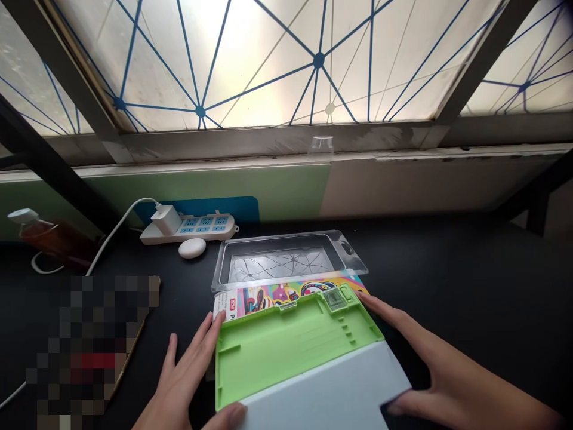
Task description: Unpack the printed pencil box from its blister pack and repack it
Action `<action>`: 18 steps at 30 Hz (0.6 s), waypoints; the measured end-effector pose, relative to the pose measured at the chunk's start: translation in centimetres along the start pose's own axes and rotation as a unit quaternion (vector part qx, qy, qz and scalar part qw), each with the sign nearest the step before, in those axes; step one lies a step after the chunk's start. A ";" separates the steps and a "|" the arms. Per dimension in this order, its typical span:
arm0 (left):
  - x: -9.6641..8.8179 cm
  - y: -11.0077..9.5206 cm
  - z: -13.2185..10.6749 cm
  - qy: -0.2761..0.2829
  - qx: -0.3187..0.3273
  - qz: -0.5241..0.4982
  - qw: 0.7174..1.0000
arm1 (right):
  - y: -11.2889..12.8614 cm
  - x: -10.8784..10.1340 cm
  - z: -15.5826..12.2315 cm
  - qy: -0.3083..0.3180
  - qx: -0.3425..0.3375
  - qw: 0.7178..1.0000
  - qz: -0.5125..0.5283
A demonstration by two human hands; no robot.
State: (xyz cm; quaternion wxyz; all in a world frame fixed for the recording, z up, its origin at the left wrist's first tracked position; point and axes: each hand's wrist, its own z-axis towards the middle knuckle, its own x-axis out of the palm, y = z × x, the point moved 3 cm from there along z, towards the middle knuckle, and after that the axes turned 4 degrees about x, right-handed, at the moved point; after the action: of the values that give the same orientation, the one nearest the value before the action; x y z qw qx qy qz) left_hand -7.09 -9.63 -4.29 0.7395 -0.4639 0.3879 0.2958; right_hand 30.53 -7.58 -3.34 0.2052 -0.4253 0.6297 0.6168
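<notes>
A green plastic pencil box [286,346] lies open, its pale blue-white lid [313,394] folded down toward me. At its far right corner sits a small clear-covered compartment [335,298], perhaps a sharpener. My left hand [190,373] holds the box's left side, thumb over the near left corner and other fingers along the edge. On the right, my right hand [418,352] grips the box with fingers at the far corner and thumb at the lid's edge. Under the box's far side shows a colourful printed card [268,297], beside a clear plastic blister tray [358,263].
A white power strip [206,228] with a plugged-in charger [166,219] stands by the wall. Near it lies a white oval object [192,248]. A bottle of reddish liquid [58,239] and a blurred-out item [94,346] are at left. A clear cup [322,146] rests on the sill.
</notes>
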 end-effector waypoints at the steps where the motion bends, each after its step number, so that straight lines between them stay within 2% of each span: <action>1: 0.0 0.1 0.0 0.001 0.001 -0.006 1.000 | 0.0 -0.1 0.1 -0.011 -0.015 1.000 0.005; 5: 0.1 0.8 0.1 0.030 0.007 -0.036 0.999 | 0.0 -0.6 0.8 -0.076 -0.087 0.993 0.026; 9: -0.3 1.4 0.3 0.049 -0.034 -0.034 0.998 | 0.0 -0.9 1.3 -0.119 -0.071 0.989 0.043; 13: -0.3 1.1 0.4 0.038 -0.031 -0.044 0.998 | 0.5 -0.6 1.5 -0.122 -0.064 0.989 0.047; 18: 0.5 0.7 -0.1 0.000 -0.018 0.002 1.000 | 0.9 0.1 1.1 -0.148 -0.127 0.980 -0.042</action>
State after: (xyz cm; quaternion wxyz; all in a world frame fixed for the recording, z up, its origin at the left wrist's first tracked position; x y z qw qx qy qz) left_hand -7.42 -9.36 -5.07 0.7302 -0.4766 0.3836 0.3043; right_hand 29.48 -6.70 -3.02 0.2655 -0.3780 0.4904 0.7390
